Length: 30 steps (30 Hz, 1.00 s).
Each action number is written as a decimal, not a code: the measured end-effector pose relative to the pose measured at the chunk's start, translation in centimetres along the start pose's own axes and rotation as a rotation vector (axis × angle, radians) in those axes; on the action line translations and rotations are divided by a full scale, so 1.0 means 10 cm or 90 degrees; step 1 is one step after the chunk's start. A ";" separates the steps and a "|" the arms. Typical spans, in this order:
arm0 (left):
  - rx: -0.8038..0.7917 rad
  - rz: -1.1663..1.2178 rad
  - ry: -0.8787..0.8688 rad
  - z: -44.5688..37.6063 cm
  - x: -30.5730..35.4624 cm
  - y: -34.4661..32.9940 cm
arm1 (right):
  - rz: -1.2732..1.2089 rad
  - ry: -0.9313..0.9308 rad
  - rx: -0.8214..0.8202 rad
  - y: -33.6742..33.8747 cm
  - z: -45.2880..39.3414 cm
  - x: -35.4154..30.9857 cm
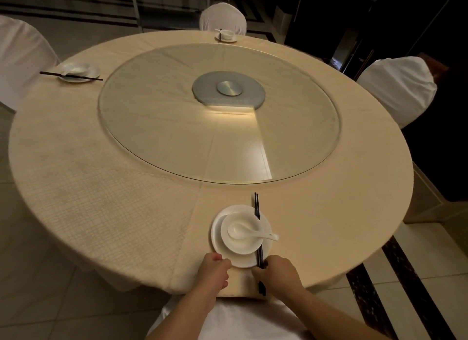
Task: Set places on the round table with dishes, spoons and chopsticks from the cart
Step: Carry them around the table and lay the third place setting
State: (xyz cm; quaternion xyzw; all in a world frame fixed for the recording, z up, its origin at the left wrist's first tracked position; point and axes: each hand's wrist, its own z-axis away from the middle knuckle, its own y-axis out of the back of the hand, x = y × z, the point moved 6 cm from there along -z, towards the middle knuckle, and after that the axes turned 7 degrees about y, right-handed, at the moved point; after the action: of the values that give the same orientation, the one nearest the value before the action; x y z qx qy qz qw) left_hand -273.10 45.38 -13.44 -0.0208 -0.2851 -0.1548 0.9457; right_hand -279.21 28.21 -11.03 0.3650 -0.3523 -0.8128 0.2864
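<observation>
On the round table (pixel 76 188), a far-left place holds a plate (pixel 94 72) with a bowl and chopsticks (pixel 71 76) laid across it. At the near edge, the left hand (pixel 214 270), fingers curled, touches the rim of a white plate (pixel 218 248) carrying a bowl (pixel 241 246) and spoon (pixel 249 233). The right hand (pixel 277 274) pinches black chopsticks (pixel 257 210) lying along the plate's right side. A third setting (pixel 226 35) sits at the far edge.
</observation>
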 end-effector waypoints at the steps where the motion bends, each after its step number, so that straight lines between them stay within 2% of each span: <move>1: 0.001 0.002 0.000 0.00 0.00 0.00 | -0.008 -0.005 0.001 0.01 0.00 0.01; 25: 0.007 0.014 -0.005 -0.03 0.03 -0.05 | 0.006 0.009 -0.025 -0.03 0.00 0.02; 28: 0.011 0.015 0.000 -0.03 0.02 -0.05 | -0.017 -0.014 -0.008 0.01 0.02 0.03; 30: 0.013 0.018 0.002 -0.04 0.01 -0.04 | -0.047 -0.049 0.041 0.08 0.02 0.07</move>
State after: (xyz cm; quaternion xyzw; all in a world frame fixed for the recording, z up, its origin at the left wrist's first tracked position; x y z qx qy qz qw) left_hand -272.89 44.86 -13.75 -0.0148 -0.2850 -0.1388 0.9483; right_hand -279.63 27.33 -10.54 0.3552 -0.3756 -0.8245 0.2303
